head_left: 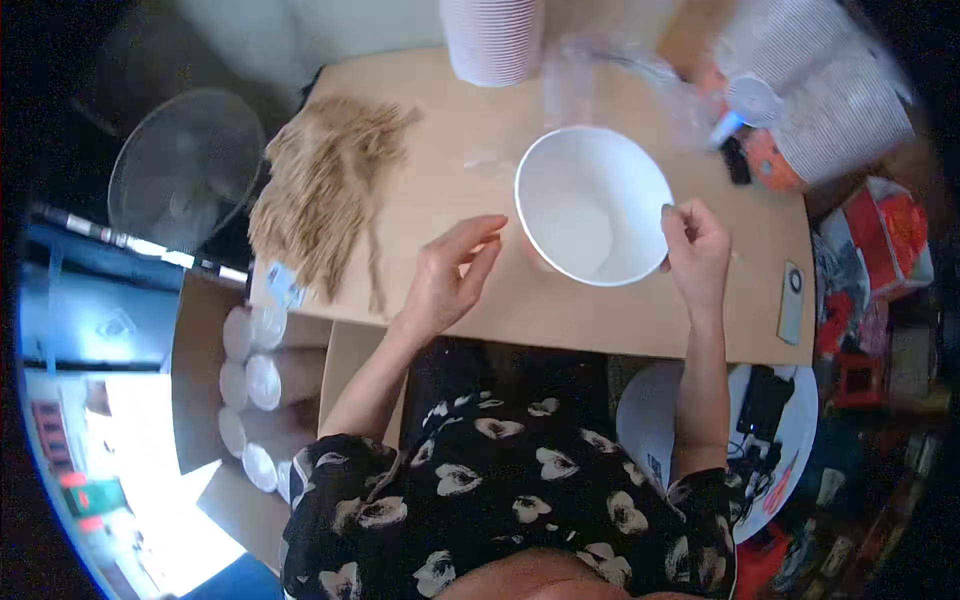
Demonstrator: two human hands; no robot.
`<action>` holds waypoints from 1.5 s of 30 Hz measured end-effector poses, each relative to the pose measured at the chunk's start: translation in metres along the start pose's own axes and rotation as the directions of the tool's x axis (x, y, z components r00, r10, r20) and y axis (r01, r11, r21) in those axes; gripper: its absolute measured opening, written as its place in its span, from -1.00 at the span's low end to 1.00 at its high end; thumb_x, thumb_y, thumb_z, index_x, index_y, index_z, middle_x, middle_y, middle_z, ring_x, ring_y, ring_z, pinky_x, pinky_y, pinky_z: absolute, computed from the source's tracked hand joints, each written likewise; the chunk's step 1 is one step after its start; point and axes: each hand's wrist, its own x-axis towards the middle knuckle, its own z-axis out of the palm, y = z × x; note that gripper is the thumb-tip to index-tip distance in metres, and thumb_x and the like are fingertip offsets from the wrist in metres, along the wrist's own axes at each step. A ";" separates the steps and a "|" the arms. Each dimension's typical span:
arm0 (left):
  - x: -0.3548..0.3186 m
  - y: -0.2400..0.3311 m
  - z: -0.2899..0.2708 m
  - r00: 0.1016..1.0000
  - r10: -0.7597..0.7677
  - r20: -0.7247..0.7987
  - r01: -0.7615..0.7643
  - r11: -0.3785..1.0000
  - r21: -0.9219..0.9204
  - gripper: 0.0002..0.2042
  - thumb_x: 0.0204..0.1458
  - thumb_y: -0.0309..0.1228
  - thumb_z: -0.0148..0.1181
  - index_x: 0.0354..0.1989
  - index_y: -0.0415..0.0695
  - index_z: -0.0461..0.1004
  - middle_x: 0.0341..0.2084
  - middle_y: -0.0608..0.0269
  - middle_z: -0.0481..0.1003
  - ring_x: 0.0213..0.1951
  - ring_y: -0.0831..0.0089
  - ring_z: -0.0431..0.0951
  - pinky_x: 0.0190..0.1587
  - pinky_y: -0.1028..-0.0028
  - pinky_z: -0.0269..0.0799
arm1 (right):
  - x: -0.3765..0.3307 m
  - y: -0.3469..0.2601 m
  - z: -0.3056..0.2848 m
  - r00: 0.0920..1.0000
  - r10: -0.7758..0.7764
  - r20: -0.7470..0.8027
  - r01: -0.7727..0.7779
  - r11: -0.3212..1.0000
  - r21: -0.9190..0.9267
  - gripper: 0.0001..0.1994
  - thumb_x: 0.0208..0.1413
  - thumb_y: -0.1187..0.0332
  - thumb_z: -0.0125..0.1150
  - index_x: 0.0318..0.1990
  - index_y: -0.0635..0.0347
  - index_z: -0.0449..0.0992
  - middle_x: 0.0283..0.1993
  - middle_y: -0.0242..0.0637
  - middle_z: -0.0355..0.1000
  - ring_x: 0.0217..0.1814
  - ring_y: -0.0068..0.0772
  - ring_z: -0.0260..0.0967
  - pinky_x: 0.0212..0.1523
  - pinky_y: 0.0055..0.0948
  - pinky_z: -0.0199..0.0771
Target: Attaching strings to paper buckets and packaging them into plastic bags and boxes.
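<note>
- We locate the white paper bucket (597, 205) above the wooden-topped table (560, 325), right of centre, its round mouth facing up toward the head and its inner base visible. We cannot tell whether its underside touches the tabletop.
- Right hand (697, 245): we observe the forearm extending nearly straight up from the lower edge, with the hand at the bucket's right side. The fingers are curled and closed on the rim, the thumb lying along the rim; some fingertips are hidden.
- Left hand (455, 268): we observe the forearm angled up and inward from the lower left. The fingers are bent and the thumb is parted from them, leaving a gap with nothing gripped. The fingertips point at the bucket's left wall, just beside it; we cannot confirm contact.
- Both elbows are bent, and both short black sleeves carry a pale heart print.
- Left of the left hand, we find a bundle of tan cords (325, 185) spread on the table.
- Beyond the bucket, we identify an upright nested stack of white tubs (493, 40); at the upper right, further nested stacks (845, 115) lean over.
- At the lower left, we note an open cardboard box (205, 340) containing pale cylindrical containers (263, 382).
</note>
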 end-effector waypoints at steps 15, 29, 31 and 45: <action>-0.059 -0.024 -0.041 0.997 -0.033 -0.071 0.033 0.999 0.000 -0.04 -0.01 -0.30 0.42 0.47 -0.12 -0.15 0.37 -0.01 0.14 0.32 0.18 0.25 0.26 0.22 0.29 | -0.047 0.075 0.067 0.997 -0.064 -0.048 0.069 0.992 0.104 -0.52 0.35 0.06 -0.01 0.18 0.30 0.38 0.00 -0.21 0.49 -0.04 -0.46 0.48 -0.04 -0.46 0.48; -0.055 0.017 -0.005 0.965 0.117 -0.233 -0.077 0.982 0.175 0.00 -0.30 -0.18 0.58 0.37 -0.06 0.10 0.04 0.04 0.32 0.02 0.22 0.47 -0.14 0.31 0.64 | -0.052 0.072 0.104 0.961 0.198 0.190 -0.270 0.816 0.512 -0.38 0.39 -0.09 -0.29 0.25 0.31 0.30 0.22 -0.23 0.37 0.25 -0.39 0.30 0.26 -0.31 0.31; -0.057 0.014 -0.004 0.961 0.105 -0.256 -0.058 0.982 0.182 0.00 -0.29 -0.14 0.57 0.37 -0.06 0.10 0.02 0.04 0.33 0.02 0.22 0.47 -0.16 0.32 0.63 | -0.046 0.082 0.103 0.955 0.160 0.250 -0.276 0.788 0.551 -0.42 0.39 -0.07 -0.27 0.27 0.24 0.28 0.24 -0.25 0.36 0.27 -0.40 0.30 0.25 -0.31 0.33; -0.043 0.004 -0.011 0.959 -0.116 -0.260 0.116 0.993 -0.016 0.03 -0.26 -0.05 0.56 0.36 -0.18 0.05 -0.08 -0.01 0.41 -0.20 0.25 0.58 -0.31 0.32 0.61 | -0.050 0.049 0.100 0.925 -0.095 0.367 -0.059 0.920 0.386 0.00 -0.11 -0.26 0.40 0.33 0.26 0.14 0.25 -0.25 0.28 0.35 -0.37 0.18 0.33 -0.30 0.20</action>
